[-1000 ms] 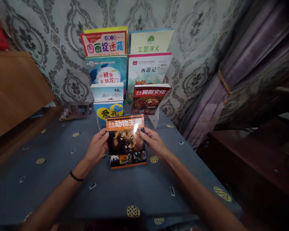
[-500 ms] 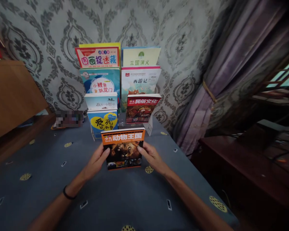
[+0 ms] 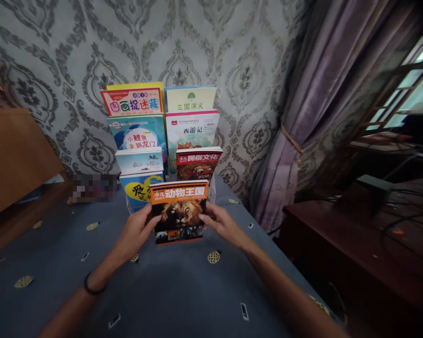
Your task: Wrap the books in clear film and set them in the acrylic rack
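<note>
Between my two hands an orange and black book (image 3: 179, 213) with a lion on its cover is held upright, front facing me. My left hand (image 3: 138, 229) grips its left edge, thumb on the cover; my right hand (image 3: 223, 224) grips the right edge the same way. Behind it a tiered rack holds several books. The blue book with a yellow heart (image 3: 134, 190) and the dark red book (image 3: 197, 164) stand in the front tiers, both partly covered by the lion book. Above are a pale blue book (image 3: 139, 162), a teal book (image 3: 137, 131) and a white book with a pink top (image 3: 192, 129).
A grey-blue patterned cloth (image 3: 183, 291) covers the table. Left stand a wooden cabinet (image 3: 17, 155) and a blurred-out item (image 3: 91, 188). On the right are a tied purple curtain (image 3: 303, 108) and a dark red desk (image 3: 324, 230) with cables. Patterned wallpaper (image 3: 229, 42) is behind.
The lion book, still in both hands, has moved closer to the rack and now overlaps the lower part of the dark red book. The whole view has shifted, so the rack appears lower and further left.
</note>
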A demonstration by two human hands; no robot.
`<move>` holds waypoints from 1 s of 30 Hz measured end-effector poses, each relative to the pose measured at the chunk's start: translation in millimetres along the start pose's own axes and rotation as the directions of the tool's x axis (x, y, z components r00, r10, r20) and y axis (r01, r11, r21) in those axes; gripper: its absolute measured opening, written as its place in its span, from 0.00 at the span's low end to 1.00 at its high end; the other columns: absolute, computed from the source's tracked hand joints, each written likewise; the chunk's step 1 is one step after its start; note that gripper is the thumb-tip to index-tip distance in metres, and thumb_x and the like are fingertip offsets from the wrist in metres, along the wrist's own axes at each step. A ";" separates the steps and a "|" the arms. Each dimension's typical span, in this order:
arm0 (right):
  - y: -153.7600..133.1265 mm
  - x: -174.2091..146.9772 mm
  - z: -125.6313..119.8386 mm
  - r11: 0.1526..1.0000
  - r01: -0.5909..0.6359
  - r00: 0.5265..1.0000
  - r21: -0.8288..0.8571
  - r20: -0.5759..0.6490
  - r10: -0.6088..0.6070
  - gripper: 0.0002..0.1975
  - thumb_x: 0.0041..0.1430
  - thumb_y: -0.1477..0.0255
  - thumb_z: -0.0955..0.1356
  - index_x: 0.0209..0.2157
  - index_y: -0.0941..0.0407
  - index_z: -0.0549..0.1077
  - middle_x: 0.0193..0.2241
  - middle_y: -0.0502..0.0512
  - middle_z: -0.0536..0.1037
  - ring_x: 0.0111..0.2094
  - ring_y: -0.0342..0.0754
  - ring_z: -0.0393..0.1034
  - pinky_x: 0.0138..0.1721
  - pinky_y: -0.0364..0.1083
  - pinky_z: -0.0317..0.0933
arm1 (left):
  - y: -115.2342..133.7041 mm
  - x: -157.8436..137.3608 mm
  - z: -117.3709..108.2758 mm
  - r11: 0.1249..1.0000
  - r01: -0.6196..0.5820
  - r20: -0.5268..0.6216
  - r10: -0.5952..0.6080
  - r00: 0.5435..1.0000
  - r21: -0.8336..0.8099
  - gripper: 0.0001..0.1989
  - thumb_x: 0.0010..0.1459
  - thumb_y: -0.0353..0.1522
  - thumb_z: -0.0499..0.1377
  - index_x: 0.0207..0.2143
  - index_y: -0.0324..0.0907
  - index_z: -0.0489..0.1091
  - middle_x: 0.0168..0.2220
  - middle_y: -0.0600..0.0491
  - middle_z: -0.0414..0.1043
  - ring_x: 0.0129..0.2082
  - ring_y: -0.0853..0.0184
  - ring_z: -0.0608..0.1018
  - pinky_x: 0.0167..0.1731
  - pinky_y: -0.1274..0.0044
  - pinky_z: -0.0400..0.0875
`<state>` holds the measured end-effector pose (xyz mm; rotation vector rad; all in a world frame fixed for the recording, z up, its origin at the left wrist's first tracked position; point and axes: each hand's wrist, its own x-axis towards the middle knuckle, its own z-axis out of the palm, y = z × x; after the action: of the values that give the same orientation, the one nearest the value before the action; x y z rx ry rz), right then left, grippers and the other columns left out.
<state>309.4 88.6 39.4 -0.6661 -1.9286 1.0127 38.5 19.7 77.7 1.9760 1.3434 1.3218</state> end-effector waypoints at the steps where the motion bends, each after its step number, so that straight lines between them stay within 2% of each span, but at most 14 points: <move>1: -0.6 4.7 -6.4 0.999 0.014 0.999 -0.040 -0.038 -0.015 0.17 0.64 0.55 0.66 0.41 0.55 0.72 0.32 0.52 0.74 0.29 0.46 0.69 0.28 0.45 0.68 | 4.4 7.1 2.9 0.999 -0.016 -0.025 0.017 1.000 0.033 0.05 0.59 0.37 0.62 0.34 0.46 0.75 0.23 0.55 0.71 0.25 0.63 0.72 0.29 0.75 0.66; 4: -5.7 21.2 -27.9 0.987 0.059 0.986 -0.151 -0.144 -0.081 0.14 0.64 0.59 0.66 0.42 0.56 0.72 0.33 0.53 0.75 0.32 0.47 0.70 0.34 0.47 0.69 | 17.4 32.8 12.1 0.988 -0.090 -0.079 0.101 0.992 0.129 0.05 0.60 0.35 0.60 0.30 0.46 0.70 0.23 0.55 0.69 0.25 0.63 0.72 0.32 0.74 0.67; 8: -16.3 46.3 -55.3 0.968 0.159 0.944 -0.195 -0.259 -0.207 0.13 0.63 0.63 0.67 0.44 0.55 0.71 0.41 0.57 0.77 0.41 0.51 0.72 0.42 0.51 0.69 | 30.3 72.7 20.5 0.959 -0.181 -0.084 0.203 0.975 0.217 0.04 0.61 0.32 0.57 0.31 0.45 0.67 0.25 0.54 0.69 0.27 0.62 0.73 0.36 0.71 0.67; 14: -22.5 77.3 -80.9 0.913 0.222 0.871 -0.343 -0.351 -0.344 0.13 0.63 0.64 0.66 0.46 0.55 0.72 0.40 0.57 0.78 0.41 0.52 0.73 0.45 0.52 0.68 | 40.6 117.9 25.8 0.923 -0.326 -0.128 0.356 0.926 0.203 0.04 0.61 0.32 0.57 0.39 0.43 0.69 0.30 0.53 0.70 0.36 0.59 0.75 0.43 0.68 0.69; 19: -16.1 90.0 -88.2 0.904 0.223 0.855 -0.364 -0.372 -0.361 0.14 0.63 0.64 0.66 0.46 0.55 0.73 0.40 0.57 0.78 0.42 0.53 0.73 0.45 0.53 0.68 | 39.2 132.9 32.2 0.927 -0.334 -0.172 0.362 0.916 0.173 0.02 0.59 0.29 0.58 0.35 0.43 0.70 0.28 0.53 0.69 0.35 0.59 0.75 0.44 0.66 0.69; 25: -1.8 96.3 -90.6 0.908 0.204 0.840 -0.366 -0.410 -0.354 0.11 0.62 0.65 0.65 0.44 0.54 0.72 0.39 0.57 0.78 0.41 0.54 0.72 0.45 0.54 0.68 | 33.0 137.6 39.6 0.939 -0.289 -0.150 0.318 0.936 0.185 0.06 0.60 0.25 0.57 0.37 0.41 0.72 0.30 0.51 0.70 0.38 0.57 0.77 0.48 0.62 0.69; 30: 3.6 96.1 -90.8 0.909 0.182 0.840 -0.376 -0.421 -0.342 0.09 0.62 0.65 0.65 0.41 0.54 0.71 0.36 0.55 0.76 0.39 0.52 0.71 0.42 0.52 0.68 | 28.5 140.2 42.2 0.927 -0.306 -0.148 0.341 0.928 0.216 0.06 0.60 0.25 0.57 0.36 0.42 0.72 0.29 0.52 0.69 0.38 0.58 0.77 0.47 0.63 0.69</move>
<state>338.7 198.5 107.1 -0.7245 -1.6845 0.3082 101.3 136.6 145.8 2.3353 1.3032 1.6122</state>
